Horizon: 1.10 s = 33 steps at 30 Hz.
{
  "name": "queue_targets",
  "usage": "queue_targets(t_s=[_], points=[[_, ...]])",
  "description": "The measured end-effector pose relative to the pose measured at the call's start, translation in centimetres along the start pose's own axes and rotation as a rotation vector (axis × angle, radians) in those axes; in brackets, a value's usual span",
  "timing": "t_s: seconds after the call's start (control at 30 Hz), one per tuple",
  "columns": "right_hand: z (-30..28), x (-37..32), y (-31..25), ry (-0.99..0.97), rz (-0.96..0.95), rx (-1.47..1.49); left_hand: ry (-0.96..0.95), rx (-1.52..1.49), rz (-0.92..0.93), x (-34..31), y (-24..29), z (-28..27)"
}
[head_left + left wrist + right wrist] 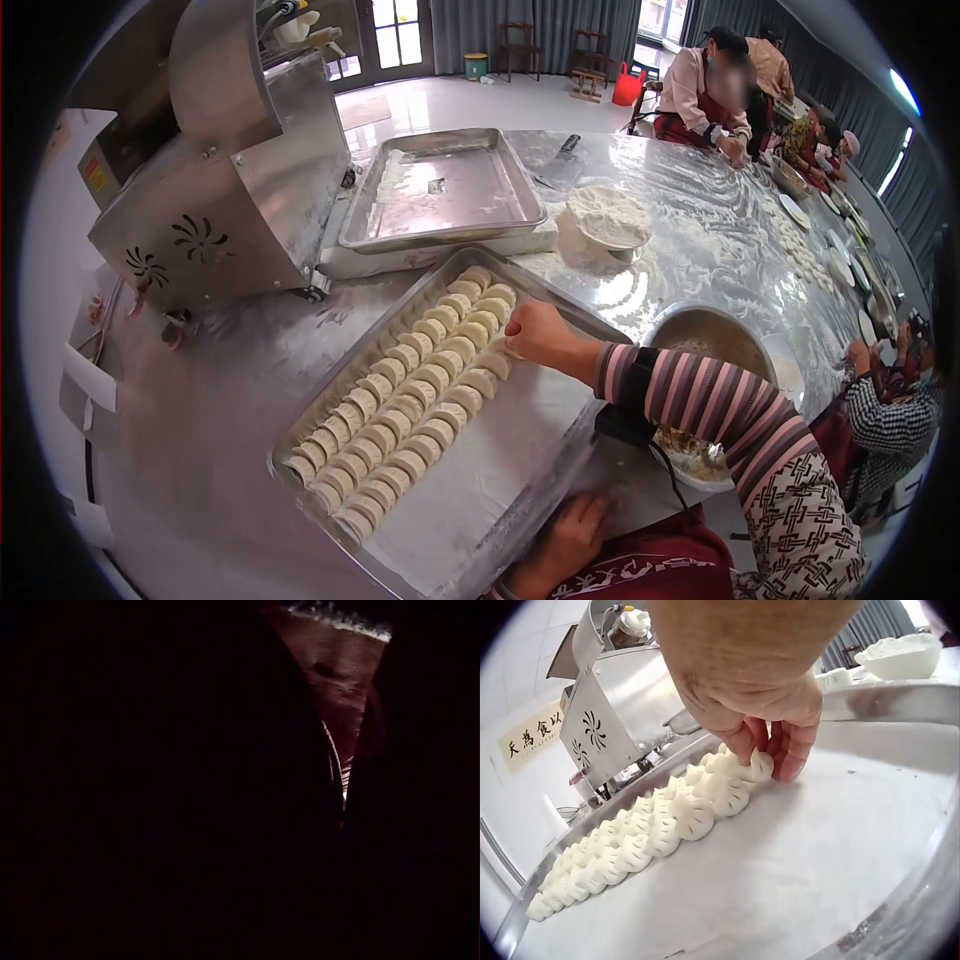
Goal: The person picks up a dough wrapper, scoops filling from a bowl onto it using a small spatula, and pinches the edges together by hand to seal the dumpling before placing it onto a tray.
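A right hand (750,697) pinched a pleated dumpling (761,766) between thumb and fingers, its grip clamped lightly, seemingly to spare the folds, at the far end of the outer row inside a metal tray (592,420). Neighboring dumplings (432,376) stood in close rows, likely to prop one another and save space. A left hand (572,545), fingers loosely bent, rested by the tray's near edge, apparently idle. Beyond the tray's far edge, a bowl of flour (610,218) and a metal bowl (712,328) sat on the tabletop (680,185), presumably within reach.
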State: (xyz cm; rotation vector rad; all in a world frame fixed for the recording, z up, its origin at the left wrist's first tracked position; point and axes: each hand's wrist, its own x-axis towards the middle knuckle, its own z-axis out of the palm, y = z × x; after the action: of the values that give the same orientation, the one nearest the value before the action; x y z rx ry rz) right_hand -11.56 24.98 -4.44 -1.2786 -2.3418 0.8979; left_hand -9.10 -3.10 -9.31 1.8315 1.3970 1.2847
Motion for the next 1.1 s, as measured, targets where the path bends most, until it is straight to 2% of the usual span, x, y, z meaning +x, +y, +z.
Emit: queue_targets(t_s=[0.13, 0.27, 0.57, 0.73, 0.87, 0.93, 1.0, 1.07, 1.1], points=[[0.4, 0.2, 0.3, -0.008, -0.007, -0.133, -0.003, 0.019, -0.001, 0.0, 0.1, -0.1], [-0.1, 0.1, -0.3, -0.035, 0.036, -0.174, 0.000, -0.005, 0.007, 0.0, -0.1, 0.0], [0.3, 0.1, -0.5, -0.046, -0.021, -0.202, -0.001, 0.011, 0.004, 0.0, 0.0, -0.2], [-0.1, -0.3, -0.8, -0.038, -0.024, -0.320, 0.041, -0.058, -0.001, 0.0, -0.2, 0.1], [-3.9, -3.5, -3.4, -0.036, -0.041, -0.312, 0.030, -0.067, 0.015, 0.4, 0.2, -0.5], [-6.3, -6.1, -4.4, 0.032, -0.226, -0.187, 0.029, -0.015, -0.003, 0.2, -0.1, -0.3], [-10.3, -9.5, -6.0, -0.036, -0.129, -0.138, 0.031, 0.002, 0.011, 0.1, 0.0, -0.3], [-14.1, -13.1, -5.7, 0.058, -0.266, -0.105, 0.041, 0.041, 0.037, 0.0, -0.3, -0.1], [-16.2, -15.2, -6.0, 0.094, -0.219, -0.083, 0.020, 0.018, 0.041, -0.1, -0.4, -0.1]])
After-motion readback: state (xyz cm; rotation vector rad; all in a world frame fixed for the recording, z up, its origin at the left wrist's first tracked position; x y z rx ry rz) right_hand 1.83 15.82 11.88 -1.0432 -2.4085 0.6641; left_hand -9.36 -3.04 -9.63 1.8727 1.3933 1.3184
